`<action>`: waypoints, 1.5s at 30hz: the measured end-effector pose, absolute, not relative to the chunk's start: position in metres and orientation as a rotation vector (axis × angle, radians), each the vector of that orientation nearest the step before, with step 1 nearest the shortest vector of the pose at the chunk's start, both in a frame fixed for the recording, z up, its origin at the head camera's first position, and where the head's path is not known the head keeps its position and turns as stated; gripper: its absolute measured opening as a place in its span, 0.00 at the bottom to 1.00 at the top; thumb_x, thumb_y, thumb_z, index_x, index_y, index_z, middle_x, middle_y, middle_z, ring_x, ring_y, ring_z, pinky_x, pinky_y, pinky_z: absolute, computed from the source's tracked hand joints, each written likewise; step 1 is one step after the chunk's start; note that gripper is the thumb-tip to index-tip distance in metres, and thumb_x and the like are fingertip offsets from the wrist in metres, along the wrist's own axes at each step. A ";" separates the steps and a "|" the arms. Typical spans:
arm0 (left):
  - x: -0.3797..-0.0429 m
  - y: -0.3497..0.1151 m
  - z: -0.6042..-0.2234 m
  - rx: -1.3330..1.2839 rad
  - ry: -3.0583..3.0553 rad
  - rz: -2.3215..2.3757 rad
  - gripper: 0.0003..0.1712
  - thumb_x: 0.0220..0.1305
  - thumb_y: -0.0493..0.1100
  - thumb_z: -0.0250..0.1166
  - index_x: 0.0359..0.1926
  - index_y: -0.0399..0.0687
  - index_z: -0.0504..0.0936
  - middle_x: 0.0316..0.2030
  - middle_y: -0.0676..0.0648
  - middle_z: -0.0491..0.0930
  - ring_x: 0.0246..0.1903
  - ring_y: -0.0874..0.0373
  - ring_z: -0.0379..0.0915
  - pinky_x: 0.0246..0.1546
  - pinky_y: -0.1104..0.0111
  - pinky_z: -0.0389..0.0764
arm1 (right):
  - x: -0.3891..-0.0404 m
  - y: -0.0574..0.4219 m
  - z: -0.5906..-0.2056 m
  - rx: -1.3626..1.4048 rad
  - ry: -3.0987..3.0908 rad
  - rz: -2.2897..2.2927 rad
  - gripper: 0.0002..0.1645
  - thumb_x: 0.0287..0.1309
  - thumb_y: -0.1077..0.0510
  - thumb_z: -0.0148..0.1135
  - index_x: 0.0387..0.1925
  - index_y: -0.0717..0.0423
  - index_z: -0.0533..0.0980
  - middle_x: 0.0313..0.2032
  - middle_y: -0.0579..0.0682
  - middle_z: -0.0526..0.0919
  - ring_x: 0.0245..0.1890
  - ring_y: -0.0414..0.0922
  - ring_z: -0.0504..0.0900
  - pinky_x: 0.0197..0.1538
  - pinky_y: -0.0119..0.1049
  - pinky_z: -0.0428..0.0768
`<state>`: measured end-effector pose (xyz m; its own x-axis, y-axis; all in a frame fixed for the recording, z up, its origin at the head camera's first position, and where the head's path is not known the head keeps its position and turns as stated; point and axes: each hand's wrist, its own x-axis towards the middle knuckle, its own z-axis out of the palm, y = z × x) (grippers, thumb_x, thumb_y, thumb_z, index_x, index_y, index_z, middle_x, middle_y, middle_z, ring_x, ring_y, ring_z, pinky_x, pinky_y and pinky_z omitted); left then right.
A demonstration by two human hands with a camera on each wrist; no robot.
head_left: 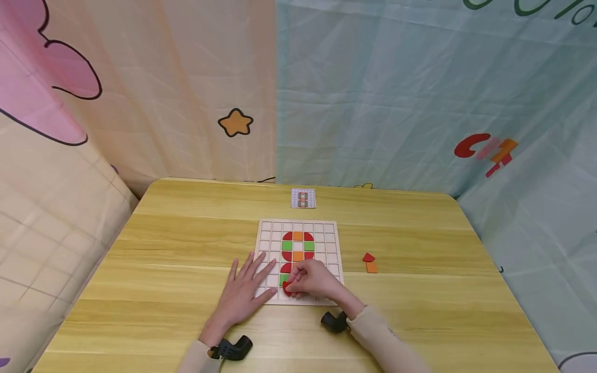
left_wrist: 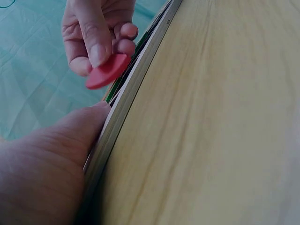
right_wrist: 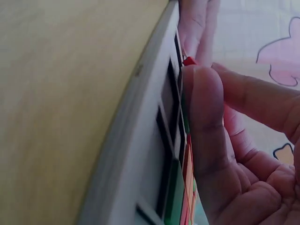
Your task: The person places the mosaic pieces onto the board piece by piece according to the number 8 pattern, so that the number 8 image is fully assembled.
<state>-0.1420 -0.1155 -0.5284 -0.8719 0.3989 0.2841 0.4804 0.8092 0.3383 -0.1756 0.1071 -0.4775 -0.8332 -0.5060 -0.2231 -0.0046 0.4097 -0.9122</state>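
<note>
A white grid board (head_left: pixel 330 248) lies on the table, bearing red quarter-round, orange square and green square tiles in its middle columns. My right hand (head_left: pixel 318 281) pinches a red quarter-round tile (left_wrist: pixel 108 73) between thumb and fingers, over the lower part of the board. In the right wrist view only a corner of that tile (right_wrist: pixel 189 61) shows past the thumb. With fingers spread, my left hand (head_left: pixel 243 296) rests on the board's lower left edge. Its thumb (left_wrist: pixel 79 126) lies along the near edge in the left wrist view. My right hand hides some of the lower tiles.
To the right of the board, a red tile (head_left: pixel 368 257) and an orange square tile (head_left: pixel 371 268) lie on the wooden table (head_left: pixel 420 311). Beyond the board is a small card (head_left: pixel 295 198) printed with a grid pattern. Curtains hang behind the table and at its sides.
</note>
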 end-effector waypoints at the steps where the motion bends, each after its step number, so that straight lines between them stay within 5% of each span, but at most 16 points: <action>1: -0.142 -0.115 -0.528 -0.688 -2.796 -0.601 0.37 0.64 0.63 0.56 0.70 0.58 0.63 0.71 0.45 0.53 0.70 0.43 0.42 0.66 0.44 0.34 | -0.175 0.104 -0.478 -0.432 2.219 -1.408 0.10 0.47 0.62 0.73 0.24 0.59 0.77 0.20 0.52 0.81 0.19 0.48 0.82 0.26 0.39 0.83; 13: -0.142 -0.116 -0.528 -0.690 -2.787 -0.588 0.37 0.64 0.64 0.55 0.70 0.57 0.64 0.71 0.44 0.54 0.70 0.43 0.43 0.66 0.44 0.35 | -0.168 0.096 -0.477 -0.507 2.501 -1.204 0.11 0.46 0.58 0.74 0.18 0.50 0.78 0.15 0.41 0.77 0.15 0.37 0.72 0.18 0.29 0.69; 36: -0.142 -0.116 -0.530 -0.690 -2.784 -0.586 0.36 0.64 0.64 0.55 0.70 0.58 0.64 0.71 0.44 0.54 0.70 0.43 0.43 0.66 0.43 0.35 | -0.167 0.098 -0.476 -0.563 2.515 -1.135 0.11 0.49 0.62 0.72 0.20 0.54 0.77 0.15 0.42 0.74 0.14 0.36 0.71 0.18 0.28 0.72; 45: -0.142 -0.116 -0.529 -0.685 -2.787 -0.590 0.37 0.64 0.64 0.55 0.70 0.57 0.64 0.71 0.44 0.54 0.70 0.42 0.43 0.66 0.44 0.35 | -0.166 0.129 -0.469 -0.682 2.620 -1.105 0.06 0.55 0.56 0.68 0.25 0.48 0.79 0.20 0.37 0.74 0.22 0.36 0.70 0.26 0.29 0.71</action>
<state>-0.1417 -0.1163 -0.5289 -0.8694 0.3976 0.2932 0.4823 0.8117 0.3294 -0.1665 0.1288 -0.4695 -0.8688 -0.4947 -0.0191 -0.3317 0.6103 -0.7194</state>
